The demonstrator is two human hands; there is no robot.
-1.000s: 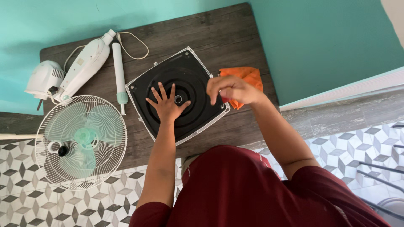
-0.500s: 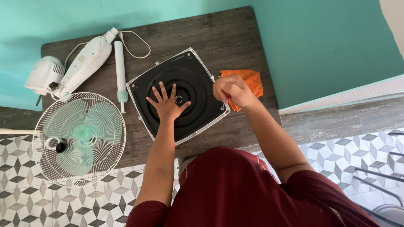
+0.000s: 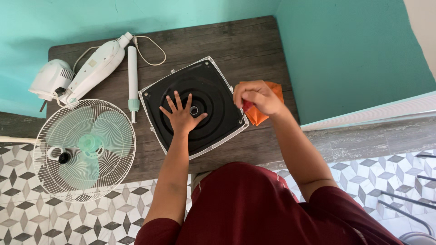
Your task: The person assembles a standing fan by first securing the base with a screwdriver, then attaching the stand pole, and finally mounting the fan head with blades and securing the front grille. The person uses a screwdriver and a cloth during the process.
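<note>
One square fan base [image 3: 213, 90], black on its upturned underside with a white rim, lies on the dark wooden desk [image 3: 254, 41], and two hands are at it. The left hand [image 3: 181, 115] lies flat on the base with its fingers spread apart, clamped on nothing, just left of the round hole in the middle. The right hand [image 3: 259, 96] has its grip closed on a red-handled tool [image 3: 246, 106] (only a little of it shows) over the base's right corner; one orange cloth [image 3: 268, 106] lies just under and behind that hand. Well left of both grips are one white motor housing [image 3: 77, 75] with its cord, one white pole [image 3: 132, 81] and one caged fan head [image 3: 84, 149] overhanging the desk edge. The walls are teal; the floor has grey and white patterned tiles.
</note>
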